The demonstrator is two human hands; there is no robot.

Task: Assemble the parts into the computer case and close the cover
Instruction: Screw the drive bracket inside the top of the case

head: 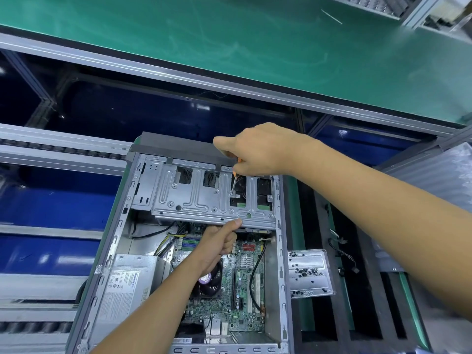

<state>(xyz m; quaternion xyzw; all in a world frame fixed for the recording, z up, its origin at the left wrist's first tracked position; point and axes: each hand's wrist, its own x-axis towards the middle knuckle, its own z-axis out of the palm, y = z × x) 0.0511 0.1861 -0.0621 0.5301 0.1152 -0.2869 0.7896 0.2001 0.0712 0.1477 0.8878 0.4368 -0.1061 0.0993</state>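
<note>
An open grey computer case [282,264] lies on its side with the motherboard [245,284] and a silver power supply [127,279] inside. A metal drive cage [194,198] spans its far end. My right hand [258,149] grips a screwdriver [234,183] with an orange handle, its tip on a screw in the cage's top. My left hand [219,241] has curled fingers, and its thumb presses the cage's near edge. The fan under my left wrist is mostly hidden.
A clear plastic tray [310,273] with several small black screws sits right of the case. Loose black cables [342,254] lie further right. A green conveyor belt [229,34] runs across the back behind metal rails.
</note>
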